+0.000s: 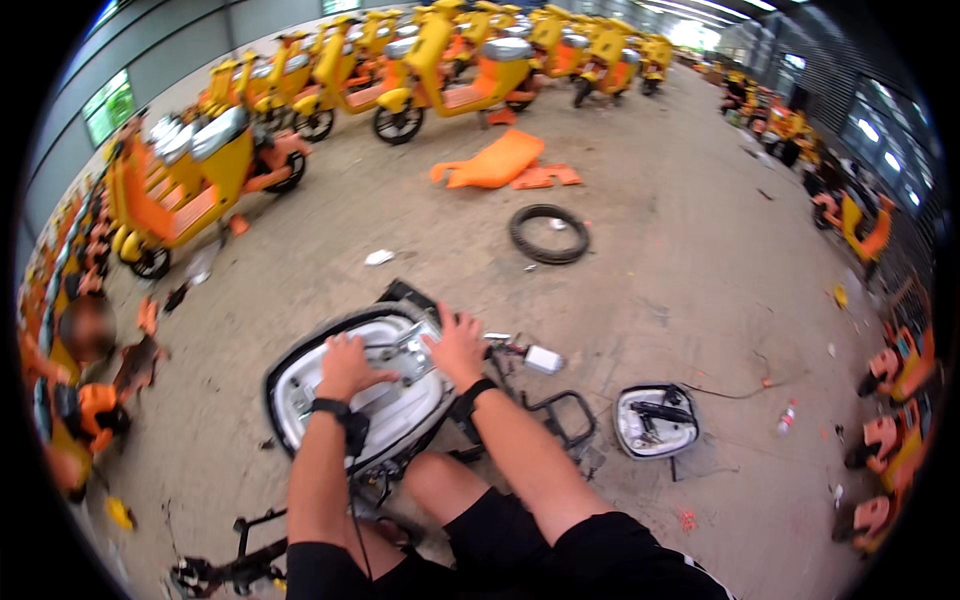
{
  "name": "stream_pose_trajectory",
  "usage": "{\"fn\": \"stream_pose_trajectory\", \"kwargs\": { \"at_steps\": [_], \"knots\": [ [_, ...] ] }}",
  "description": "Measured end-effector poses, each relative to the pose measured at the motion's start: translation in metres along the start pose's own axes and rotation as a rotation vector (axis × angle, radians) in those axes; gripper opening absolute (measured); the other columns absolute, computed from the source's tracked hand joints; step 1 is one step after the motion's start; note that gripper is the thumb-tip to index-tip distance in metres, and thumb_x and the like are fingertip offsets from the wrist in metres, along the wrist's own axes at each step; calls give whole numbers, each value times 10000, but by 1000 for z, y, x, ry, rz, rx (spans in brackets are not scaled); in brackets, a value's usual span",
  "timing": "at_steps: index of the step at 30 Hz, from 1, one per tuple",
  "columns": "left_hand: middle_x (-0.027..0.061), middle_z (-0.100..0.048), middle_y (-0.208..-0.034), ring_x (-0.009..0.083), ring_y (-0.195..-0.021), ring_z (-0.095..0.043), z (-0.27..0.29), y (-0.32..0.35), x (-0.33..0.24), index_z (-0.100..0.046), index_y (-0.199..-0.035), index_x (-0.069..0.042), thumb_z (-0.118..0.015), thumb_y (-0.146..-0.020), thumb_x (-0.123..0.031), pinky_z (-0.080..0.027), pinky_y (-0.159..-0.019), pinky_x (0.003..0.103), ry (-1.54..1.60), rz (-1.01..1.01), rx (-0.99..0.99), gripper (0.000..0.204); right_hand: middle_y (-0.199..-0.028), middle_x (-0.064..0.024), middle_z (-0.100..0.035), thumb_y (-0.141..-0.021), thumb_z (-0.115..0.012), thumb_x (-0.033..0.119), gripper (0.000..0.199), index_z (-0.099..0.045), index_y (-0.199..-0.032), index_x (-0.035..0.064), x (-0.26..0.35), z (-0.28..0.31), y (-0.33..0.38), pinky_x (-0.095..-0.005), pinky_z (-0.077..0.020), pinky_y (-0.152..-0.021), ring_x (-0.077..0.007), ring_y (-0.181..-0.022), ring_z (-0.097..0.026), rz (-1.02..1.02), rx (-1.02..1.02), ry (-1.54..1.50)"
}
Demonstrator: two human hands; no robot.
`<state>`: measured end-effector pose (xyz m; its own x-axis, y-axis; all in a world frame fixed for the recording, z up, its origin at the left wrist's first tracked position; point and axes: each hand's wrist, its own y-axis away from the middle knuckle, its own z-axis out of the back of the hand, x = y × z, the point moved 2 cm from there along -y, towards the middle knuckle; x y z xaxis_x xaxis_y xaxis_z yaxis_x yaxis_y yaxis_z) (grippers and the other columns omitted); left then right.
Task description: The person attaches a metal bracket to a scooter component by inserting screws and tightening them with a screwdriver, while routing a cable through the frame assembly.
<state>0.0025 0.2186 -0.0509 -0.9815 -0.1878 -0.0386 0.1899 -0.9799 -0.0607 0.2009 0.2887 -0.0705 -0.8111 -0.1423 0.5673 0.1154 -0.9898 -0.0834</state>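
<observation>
An upturned scooter seat (290, 395), white inside with a black rim, lies in front of my knees. My left hand (348, 368) is over its hollow, fingers apart and thumb stretched toward a silver metal bracket (412, 358). At the seat's right edge is my right hand (457, 345), fingers spread and pointing away, with its thumb against or just above the bracket. Neither hand visibly holds anything, though the undersides of the fingers are hidden. Both wrists wear black bands.
A smaller white shell (625, 425) with dark parts inside lies right, near a black metal frame (578, 415). Ahead are a black tyre (550, 234) and orange panels (495, 160). Yellow scooters (440, 70) stand in rows. Another person (95, 400) is far left.
</observation>
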Motion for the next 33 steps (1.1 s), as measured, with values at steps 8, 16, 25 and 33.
{"fn": "stream_pose_trajectory", "kwargs": {
  "at_steps": [8,16,25,33],
  "knots": [
    [114,-557,-1076,286,-1079,-500,11,8,-16,-613,-1057,-22,-757,-470,-758,-514,-784,396,-87,74,-24,952,-1322,-135,-459,-807,-710,445,726,-391,-1432,260,1,-1,-4,-675,-308,-984,-342,-1288,-358,-52,8,31],
    [128,-543,-1124,307,-1108,-483,11,12,-16,-602,-1062,-2,-787,-485,-712,-494,-832,420,-35,122,-21,932,-1317,-143,-457,-811,-696,455,724,-383,-1433,257,6,1,-3,-633,-343,-972,-346,-1265,-378,-44,0,55],
    [122,-524,-1199,317,-1166,-467,11,10,-19,-584,-1133,-21,-801,-497,-692,-475,-887,434,10,187,40,950,-1267,-146,-503,-715,-727,356,704,-492,-1357,189,-15,-9,-11,-511,-383,-976,-346,-1216,-422,100,-145,-147],
    [150,-523,-1216,340,-1151,-476,1,12,-11,-585,-1124,-17,-806,-488,-688,-471,-891,465,86,185,15,951,-1427,-232,-396,-769,-686,116,687,-413,-1392,19,-28,-3,53,-417,-252,-1124,-358,-1340,-349,130,-329,-657]
  ]
}}
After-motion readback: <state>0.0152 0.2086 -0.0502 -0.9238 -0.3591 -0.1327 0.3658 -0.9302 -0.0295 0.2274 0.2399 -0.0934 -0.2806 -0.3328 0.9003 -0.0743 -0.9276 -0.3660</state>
